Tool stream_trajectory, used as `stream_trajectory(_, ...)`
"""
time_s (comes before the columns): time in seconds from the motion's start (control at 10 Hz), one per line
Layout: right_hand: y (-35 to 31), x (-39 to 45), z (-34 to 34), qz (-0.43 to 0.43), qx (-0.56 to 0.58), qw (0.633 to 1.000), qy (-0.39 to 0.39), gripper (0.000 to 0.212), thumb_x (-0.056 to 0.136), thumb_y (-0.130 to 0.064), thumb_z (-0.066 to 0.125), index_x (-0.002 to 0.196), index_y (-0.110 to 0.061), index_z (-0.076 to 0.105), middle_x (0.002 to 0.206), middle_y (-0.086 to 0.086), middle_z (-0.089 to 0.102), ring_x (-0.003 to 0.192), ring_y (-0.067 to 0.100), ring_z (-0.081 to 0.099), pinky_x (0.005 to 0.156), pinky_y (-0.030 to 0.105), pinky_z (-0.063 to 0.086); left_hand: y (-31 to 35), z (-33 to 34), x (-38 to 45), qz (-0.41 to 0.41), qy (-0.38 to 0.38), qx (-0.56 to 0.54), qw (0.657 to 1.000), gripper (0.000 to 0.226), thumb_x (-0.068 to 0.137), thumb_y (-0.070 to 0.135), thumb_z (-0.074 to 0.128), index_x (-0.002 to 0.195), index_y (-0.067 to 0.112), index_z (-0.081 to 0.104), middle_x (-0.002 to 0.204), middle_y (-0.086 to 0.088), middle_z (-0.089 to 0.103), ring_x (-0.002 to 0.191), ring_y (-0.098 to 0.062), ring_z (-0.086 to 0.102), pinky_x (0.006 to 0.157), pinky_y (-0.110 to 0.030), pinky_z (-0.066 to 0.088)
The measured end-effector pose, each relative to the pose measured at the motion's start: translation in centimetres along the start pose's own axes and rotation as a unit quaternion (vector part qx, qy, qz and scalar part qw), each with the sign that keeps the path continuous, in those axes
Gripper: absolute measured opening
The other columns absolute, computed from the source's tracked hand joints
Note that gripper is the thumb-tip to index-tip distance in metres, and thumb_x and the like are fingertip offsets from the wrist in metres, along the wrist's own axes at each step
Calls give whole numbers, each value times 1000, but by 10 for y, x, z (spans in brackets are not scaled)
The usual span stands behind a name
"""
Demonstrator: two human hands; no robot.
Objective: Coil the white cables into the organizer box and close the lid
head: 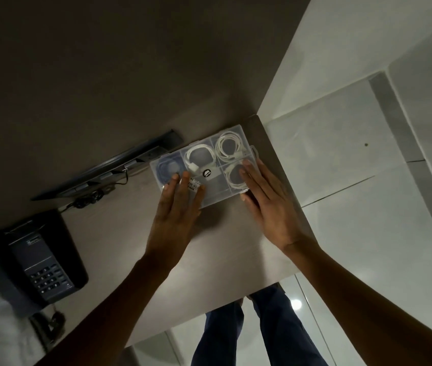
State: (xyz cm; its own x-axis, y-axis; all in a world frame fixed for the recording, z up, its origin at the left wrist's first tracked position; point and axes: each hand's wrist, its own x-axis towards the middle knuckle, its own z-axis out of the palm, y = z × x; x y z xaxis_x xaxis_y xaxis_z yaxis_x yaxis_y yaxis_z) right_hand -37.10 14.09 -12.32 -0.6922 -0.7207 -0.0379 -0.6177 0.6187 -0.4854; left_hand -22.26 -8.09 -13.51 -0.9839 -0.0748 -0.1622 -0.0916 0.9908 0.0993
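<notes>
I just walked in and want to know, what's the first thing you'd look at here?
Two hands: the left hand and right hand lie flat on a clear plastic box near the far edge of the table. Through its lid you see coiled white cables in separate compartments. A dark telephone sits at the left.

Both bare forearms reached forward, converging slightly. The left hand (pixel 180 204) lay flat, palm down, fingers spread and straight, no grip closed on anything. The right hand (pixel 267 204) also lay flat and open, palm down, fingers together and angled toward the left hand, its thumb (pixel 247 200) stretched out to the side. The two hands stayed apart.
</notes>
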Motion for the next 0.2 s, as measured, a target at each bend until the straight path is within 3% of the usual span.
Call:
stream_trajectory(0.1, -17, -1, -9, 27, 20, 999, 7, 64, 104, -32, 67, 158, -8, 43, 168, 13, 37, 159, 34, 32, 124, 51, 38, 12, -18, 6, -48, 7, -112, 993, 70, 103, 39, 64, 161, 11, 37, 172, -19, 25, 162, -37, 19, 126, -58, 33)
stream_trajectory(0.2, -20, -4, -12, 27, 10, 999, 19, 70, 104, -41, 65, 161, -11, 39, 171, 11, 34, 161, 33, 27, 127, 50, 34, 28, -32, 18, -72, 29, -165, 983, 78, 103, 50, 58, 164, 11, 29, 174, -12, 22, 164, -28, 15, 130, -53, 27)
